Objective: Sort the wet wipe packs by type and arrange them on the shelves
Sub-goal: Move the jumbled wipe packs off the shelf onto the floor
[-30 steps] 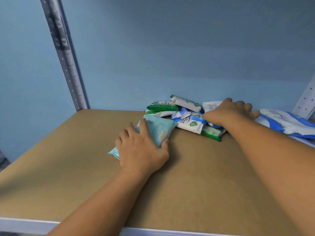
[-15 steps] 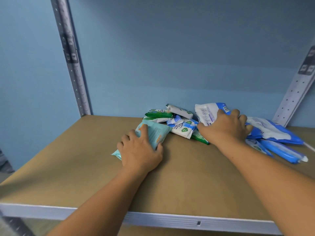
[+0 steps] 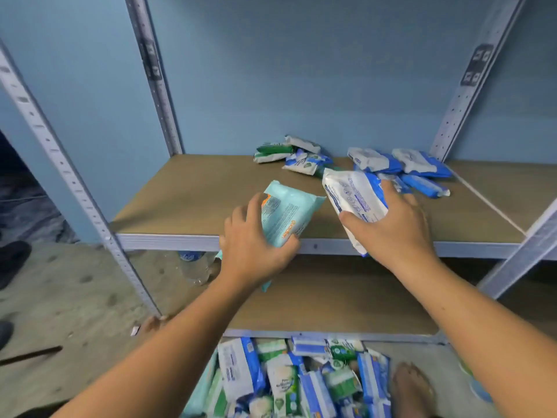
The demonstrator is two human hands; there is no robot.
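The left hand [image 3: 256, 251] grips a pale teal soft plastic wipe pack [image 3: 286, 215] over the brown board shelf's [image 3: 196, 200] front edge. Beside it, the right hand [image 3: 394, 230] grips a white-and-blue plastic wipe pack [image 3: 352, 194] above the same edge.

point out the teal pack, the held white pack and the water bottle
teal pack [image 3: 286, 214], head view, printed face
held white pack [image 3: 354, 196], head view, printed face
water bottle [image 3: 196, 269], head view, clear body
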